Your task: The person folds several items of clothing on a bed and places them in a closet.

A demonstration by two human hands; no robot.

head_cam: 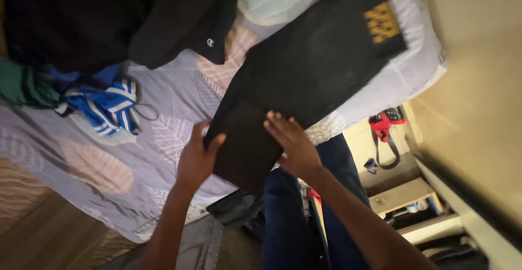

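I see 1 black garment (304, 80) spread on the leaf-patterned bedsheet (109, 161), with 1 yellow blocky print (382, 22) near its far end. My left hand (197, 158) pinches its near edge, thumb on top. My right hand (288, 142) lies flat on it, fingers together. 1 blue striped cloth (109, 106) and 1 dark pile (81, 20) sit further left.

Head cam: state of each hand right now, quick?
Left hand: shut on the edge of the folded black cloth garment.
Right hand: open, fingers flat on the same garment.
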